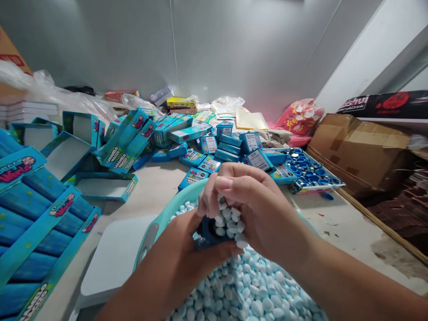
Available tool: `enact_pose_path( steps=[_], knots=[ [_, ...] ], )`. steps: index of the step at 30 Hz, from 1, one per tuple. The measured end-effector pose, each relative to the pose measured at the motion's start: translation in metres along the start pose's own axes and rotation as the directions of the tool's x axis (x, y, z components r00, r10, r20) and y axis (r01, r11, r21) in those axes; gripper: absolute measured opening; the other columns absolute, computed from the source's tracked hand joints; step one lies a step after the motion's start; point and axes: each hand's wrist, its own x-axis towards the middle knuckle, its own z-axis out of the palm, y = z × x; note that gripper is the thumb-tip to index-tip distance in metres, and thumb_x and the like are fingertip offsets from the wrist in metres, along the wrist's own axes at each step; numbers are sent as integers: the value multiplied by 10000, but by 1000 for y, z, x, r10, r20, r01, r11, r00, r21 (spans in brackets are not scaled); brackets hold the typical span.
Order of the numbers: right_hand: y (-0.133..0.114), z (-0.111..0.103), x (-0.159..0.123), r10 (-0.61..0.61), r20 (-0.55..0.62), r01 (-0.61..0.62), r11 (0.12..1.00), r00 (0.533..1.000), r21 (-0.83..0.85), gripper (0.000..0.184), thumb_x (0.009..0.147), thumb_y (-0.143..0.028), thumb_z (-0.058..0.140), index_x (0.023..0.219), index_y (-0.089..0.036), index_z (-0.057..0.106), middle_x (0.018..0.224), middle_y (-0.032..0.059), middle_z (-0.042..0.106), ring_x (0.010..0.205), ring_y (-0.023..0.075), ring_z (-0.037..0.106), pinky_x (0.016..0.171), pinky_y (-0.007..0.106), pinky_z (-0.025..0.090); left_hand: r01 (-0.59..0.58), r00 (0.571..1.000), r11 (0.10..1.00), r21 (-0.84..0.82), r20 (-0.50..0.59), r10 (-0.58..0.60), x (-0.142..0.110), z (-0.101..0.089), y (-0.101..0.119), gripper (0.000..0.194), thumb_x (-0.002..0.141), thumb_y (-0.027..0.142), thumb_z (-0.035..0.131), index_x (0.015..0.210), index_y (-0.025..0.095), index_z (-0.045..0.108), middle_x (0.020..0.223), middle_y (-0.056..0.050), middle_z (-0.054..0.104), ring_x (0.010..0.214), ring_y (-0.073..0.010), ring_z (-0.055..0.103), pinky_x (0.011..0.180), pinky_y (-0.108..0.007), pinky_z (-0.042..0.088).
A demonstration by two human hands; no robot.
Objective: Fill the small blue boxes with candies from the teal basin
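Observation:
A teal basin (152, 234) full of pale blue and white candy tablets (247, 290) sits right in front of me. My left hand (180, 254) is closed around a small dark blue container (209, 232) held over the basin. My right hand (254, 205) is cupped and closed on a handful of tablets (229, 220), pressed against the container's mouth. Some tablets spill between my fingers.
Several small blue candy boxes (214, 147) lie heaped at the table's middle. Blue display cartons (40, 223) are stacked at the left. A tray of blue caps (310, 174) lies at the right, beside a brown cardboard box (361, 147). Plastic bags line the back wall.

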Motion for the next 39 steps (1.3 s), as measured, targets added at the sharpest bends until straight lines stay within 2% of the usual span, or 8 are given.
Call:
enact_pose_path(
  steps=[7,11,13,16,20,26,33,39],
  knots=[
    [-2,1,-2,-7,46,12,995,999,-98,294,849,-350,702,624,-191,600,658,4,633,653,147,568,681,289,454,-3,1000,998,56,-24,4,0,-4,6,284,878,417,712,1117,280,645,1065,37,729,1039,-236,683,807,-275,556],
    [-3,5,0,9,28,-5,988,1000,-153,344,832,-404,726,600,-190,588,639,8,607,638,140,530,606,265,414,-32,999,980,194,-10,34,-3,1,9,447,842,316,687,1278,296,594,1226,-1,721,1134,-287,671,882,-329,550],
    [-3,7,1,13,21,-10,988,1000,-154,365,823,-432,733,594,-191,582,637,10,602,624,137,516,593,266,405,-14,998,976,218,-64,29,-5,6,8,484,815,327,680,1289,291,594,1200,-17,739,1090,-303,693,844,-337,559],
    [-2,10,0,-6,41,11,993,999,-118,384,817,-456,740,592,-194,571,627,7,596,626,141,525,624,281,418,25,989,965,262,-148,15,-6,12,4,360,821,357,642,1173,281,659,1099,-25,765,997,-297,717,781,-328,561],
    [2,10,0,-28,94,31,999,995,-29,397,833,-463,727,590,-197,562,614,3,588,625,145,538,653,297,426,-9,995,950,312,-89,39,-3,13,2,232,826,330,602,1035,274,683,1006,-13,759,928,-270,711,739,-318,540],
    [8,8,5,-99,-2,98,990,995,99,364,858,-413,709,599,-195,577,581,-17,553,612,140,536,634,282,416,12,997,961,277,-81,11,-3,8,4,371,798,317,682,1168,308,651,1100,6,757,1017,-278,699,789,-308,514],
    [8,1,1,-100,120,82,985,988,153,313,895,-396,670,657,-200,615,607,-9,595,612,147,557,635,292,423,-37,996,978,203,-66,52,0,7,6,190,833,303,638,1016,259,662,1030,-3,740,972,-264,683,776,-308,525],
    [2,-4,0,-42,190,33,998,981,49,358,912,-473,634,681,-201,608,615,1,607,606,153,558,611,296,408,-53,985,991,119,-156,72,3,7,6,342,841,265,655,1181,268,632,1109,-17,713,1043,-266,665,865,-348,555]
  ],
)
